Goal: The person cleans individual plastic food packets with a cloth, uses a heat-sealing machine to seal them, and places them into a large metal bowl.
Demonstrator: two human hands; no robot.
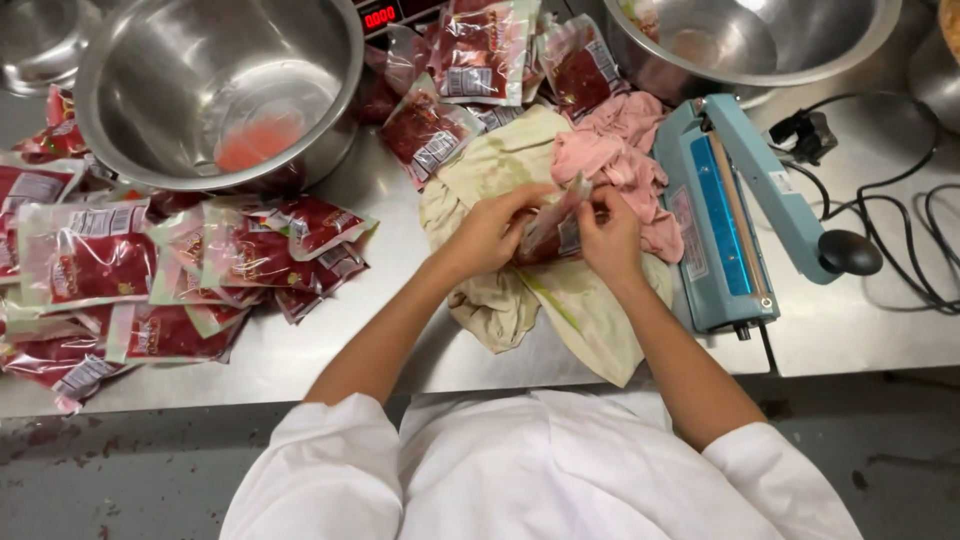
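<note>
Head view, looking straight down. Both forearms reach forward from white sleeves and converge over the middle of the steel table (300, 355). Left hand (492, 232) curled, fingers pinching the near left side of a small clear pouch (550, 228) of dark red filling. Right hand (610, 238) bent at the wrist, fingers closed on the same pouch from the right, thumb on top. Pouch held tilted, just above a beige cloth (570, 300) spread on the table, with a pink cloth (625, 150) bunched just beyond it.

Just beside the right hand, a blue heat sealer (725, 200) lying lengthwise, its lid raised, black knob (850, 252) at the near end; black cable (900, 240) looping across the table to the right of it. Beige cloth hanging over the near table edge, close to the person's body. To the left, a spread of filled pouches (150, 270) covering most of the tabletop, reaching nearly to the near edge. More filled pouches (470, 70) heaped at the far side, beyond the cloths. Large steel bowl (220, 90) far left with pink liquid at the bottom; a second steel bowl (760, 40) far right. Bare steel showing only in a strip between the left pile and the beige cloth, and to the right of the sealer under the cable.
</note>
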